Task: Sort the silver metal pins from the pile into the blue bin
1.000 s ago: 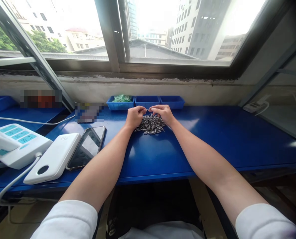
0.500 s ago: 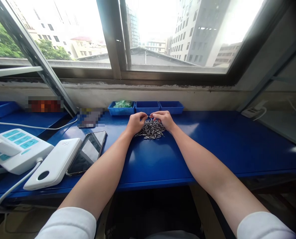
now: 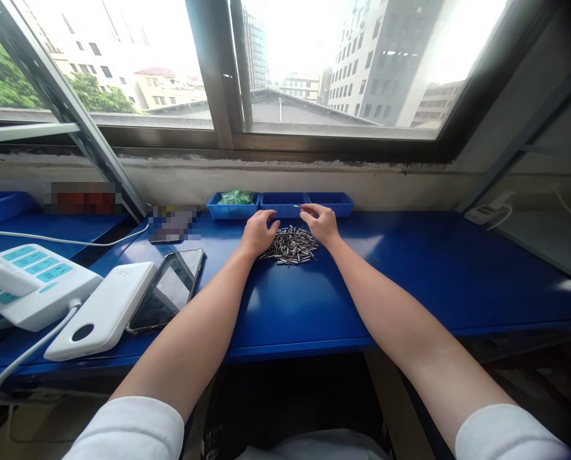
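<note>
Big window (image 3: 225, 76) up front, with buildings and some trees outside, and below it we've got a shiny blue table (image 3: 410, 275) stretching across the view. Our two bare forearms reach in over it from white sleeves. Off to our left sits a white power strip (image 3: 40, 281) with teal sockets, then a white power bank (image 3: 103, 310), and right beside that a dark phone (image 3: 167, 291) lying flat, screen up.

Three blue bins (image 3: 285, 203) line up side by side at the back by the wall, the left one holding some green stuff (image 3: 237, 197). Just our side of them is a loose pile of metal pins (image 3: 293, 246), right on the tabletop.

Hands are apart, one on each side of the pile's far end. Our left hand (image 3: 259, 233) has thumb and finger spread, and we can't tell if it's touching the pile. Our right hand (image 3: 322, 223) pinches one small metal pin (image 3: 297, 206) at the fingertips, raised in front of the bins.
</note>
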The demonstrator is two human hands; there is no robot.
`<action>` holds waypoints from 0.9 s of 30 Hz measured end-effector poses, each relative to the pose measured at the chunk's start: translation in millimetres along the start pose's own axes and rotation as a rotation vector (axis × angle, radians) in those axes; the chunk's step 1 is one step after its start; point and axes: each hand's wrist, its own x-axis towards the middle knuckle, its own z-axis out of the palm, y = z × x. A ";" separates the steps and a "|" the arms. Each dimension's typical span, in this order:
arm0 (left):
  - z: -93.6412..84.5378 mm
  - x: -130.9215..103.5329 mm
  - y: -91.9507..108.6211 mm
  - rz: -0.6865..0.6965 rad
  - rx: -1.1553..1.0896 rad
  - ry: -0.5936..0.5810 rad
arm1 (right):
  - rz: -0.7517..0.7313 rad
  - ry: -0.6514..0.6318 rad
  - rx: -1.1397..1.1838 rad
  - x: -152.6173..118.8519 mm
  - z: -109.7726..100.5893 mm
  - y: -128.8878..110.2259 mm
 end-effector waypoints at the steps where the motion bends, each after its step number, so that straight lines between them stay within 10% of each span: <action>1: 0.2 -0.4 -1.3 -0.005 0.016 -0.003 | -0.027 0.023 -0.104 0.4 -1.4 2.1; 27: 2.2 -1.8 2.2 -0.110 0.184 -0.539 | 0.181 -0.005 -0.703 16.2 -17.3 39.9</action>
